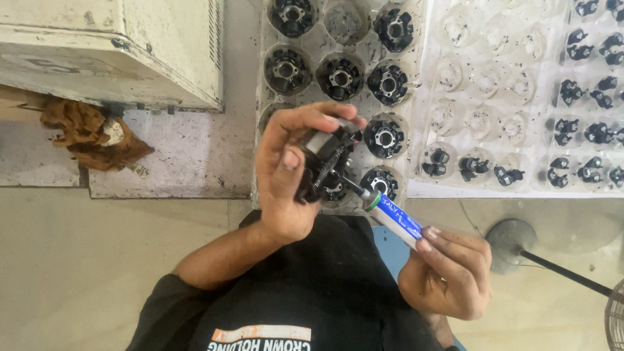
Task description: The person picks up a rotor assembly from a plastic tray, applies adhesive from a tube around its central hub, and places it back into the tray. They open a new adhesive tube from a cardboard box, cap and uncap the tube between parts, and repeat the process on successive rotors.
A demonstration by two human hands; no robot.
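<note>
Left hand (286,172) clasping black motor part (328,166) at centre, right hand (448,273) at 4 o'clock pinching blue-white tube (396,218), nozzle touching part, clear trays (494,97) at 1 o'clock on stained bench (188,156), concrete floor (78,260) at 8 o'clock.

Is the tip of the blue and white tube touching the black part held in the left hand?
Touching. The head view shows the blue and white tube's dark nozzle meeting the black part gripped by the left hand; no gap shows. The right hand holds the tube.
</note>
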